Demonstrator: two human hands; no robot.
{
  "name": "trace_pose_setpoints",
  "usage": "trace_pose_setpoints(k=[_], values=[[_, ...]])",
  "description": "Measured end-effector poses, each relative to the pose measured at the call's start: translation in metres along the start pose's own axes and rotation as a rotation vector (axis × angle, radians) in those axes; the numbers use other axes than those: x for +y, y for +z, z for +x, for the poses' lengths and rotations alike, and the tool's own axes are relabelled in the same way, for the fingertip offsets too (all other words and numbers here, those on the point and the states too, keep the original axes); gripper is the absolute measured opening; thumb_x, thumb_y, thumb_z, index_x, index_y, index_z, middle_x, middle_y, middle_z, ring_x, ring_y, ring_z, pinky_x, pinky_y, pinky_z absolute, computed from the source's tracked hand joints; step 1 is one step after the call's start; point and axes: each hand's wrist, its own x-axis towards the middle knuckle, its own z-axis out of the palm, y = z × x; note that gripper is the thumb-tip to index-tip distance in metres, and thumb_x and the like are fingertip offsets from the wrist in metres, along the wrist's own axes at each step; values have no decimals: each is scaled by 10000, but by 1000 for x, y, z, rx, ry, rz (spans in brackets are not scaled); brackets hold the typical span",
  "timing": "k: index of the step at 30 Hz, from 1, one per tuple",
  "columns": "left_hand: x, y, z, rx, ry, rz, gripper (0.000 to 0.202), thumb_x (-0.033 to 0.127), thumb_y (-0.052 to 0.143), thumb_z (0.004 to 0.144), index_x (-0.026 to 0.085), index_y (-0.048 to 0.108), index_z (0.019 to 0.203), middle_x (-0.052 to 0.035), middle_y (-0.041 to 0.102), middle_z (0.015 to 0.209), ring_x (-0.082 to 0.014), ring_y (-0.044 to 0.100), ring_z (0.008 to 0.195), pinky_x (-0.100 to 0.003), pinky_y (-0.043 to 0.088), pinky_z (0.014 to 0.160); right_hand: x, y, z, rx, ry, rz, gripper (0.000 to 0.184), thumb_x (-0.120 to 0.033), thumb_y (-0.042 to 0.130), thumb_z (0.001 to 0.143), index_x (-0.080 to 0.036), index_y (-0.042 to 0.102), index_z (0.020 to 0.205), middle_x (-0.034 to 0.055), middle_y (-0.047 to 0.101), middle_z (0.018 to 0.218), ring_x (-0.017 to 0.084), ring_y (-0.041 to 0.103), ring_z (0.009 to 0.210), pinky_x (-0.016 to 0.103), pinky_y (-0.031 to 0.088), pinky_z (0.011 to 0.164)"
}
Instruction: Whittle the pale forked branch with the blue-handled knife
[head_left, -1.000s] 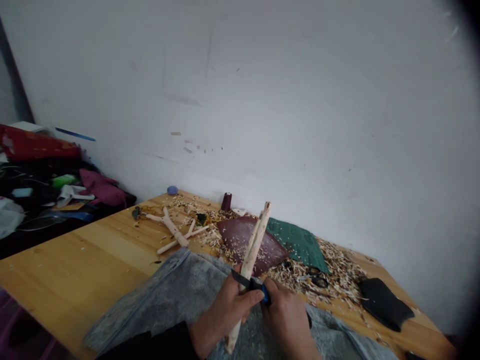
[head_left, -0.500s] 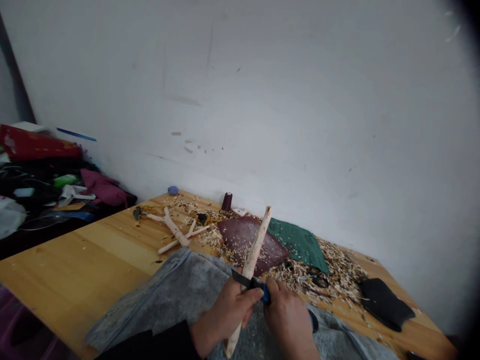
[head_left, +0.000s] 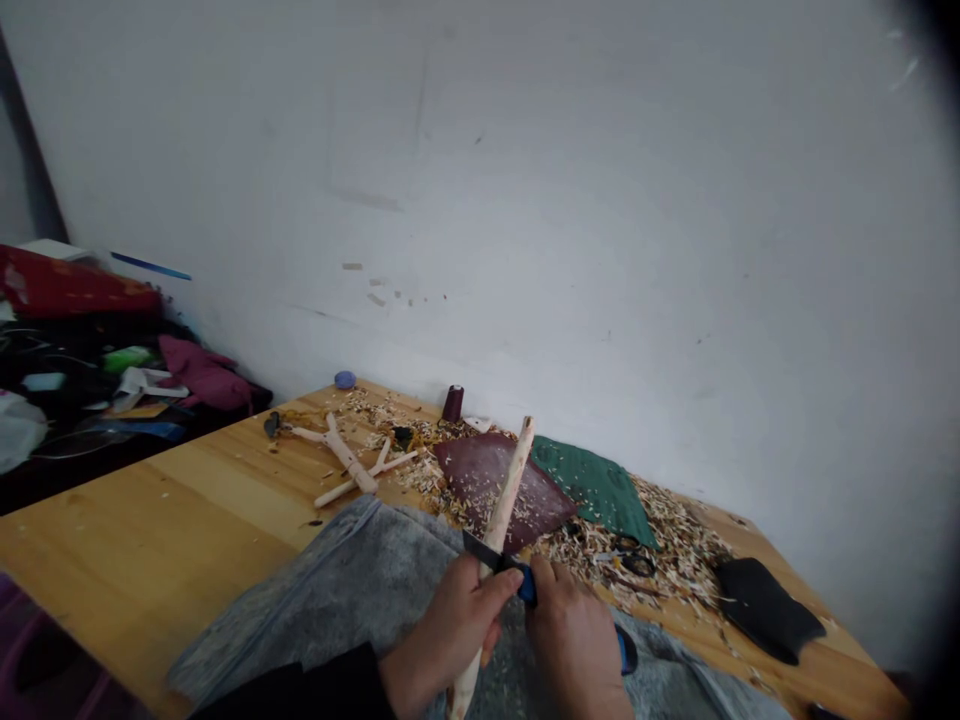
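Note:
My left hand (head_left: 450, 630) is wrapped round a long pale peeled stick (head_left: 507, 494) that points up and away over the table. Its thumb presses on the back of a knife blade. My right hand (head_left: 574, 640) grips the blue-handled knife (head_left: 517, 576), whose dark blade lies across the stick just above my left hand. Both hands work over a grey cloth (head_left: 360, 590) spread on the near part of the wooden table (head_left: 172, 520).
Wood shavings (head_left: 675, 550) cover the far side of the table, with maroon (head_left: 480, 475) and green (head_left: 592, 480) sheets, scissors (head_left: 634, 558), a black pouch (head_left: 765, 605), several peeled sticks (head_left: 349, 465), a dark thread spool (head_left: 452, 403). Cluttered clothes and bags (head_left: 90, 360) lie at left.
The stick has slipped down through my left hand and its top has dropped a little. The knife stays across it, both hands nearly in place.

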Motion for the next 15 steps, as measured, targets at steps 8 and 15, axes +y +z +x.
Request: trace_pose_setpoints(k=[8, 15], values=[[5, -6, -1, -175, 103, -126, 396, 430, 657, 716, 197, 458, 967, 150, 377, 372, -62, 313, 314, -184, 270, 357, 9, -2, 3, 0, -99, 216, 182, -73, 518, 782, -226, 604, 831, -16, 668, 786, 140, 638, 713, 229, 319, 600], [7, -8, -2, -194, 52, -71, 415, 439, 608, 750, 186, 467, 1047, 142, 396, 365, -66, 322, 312, -182, 275, 349, 7, -2, 2, 5, -76, 153, 192, -63, 512, 816, -228, 603, 852, -14, 668, 799, 148, 636, 727, 237, 316, 617]])
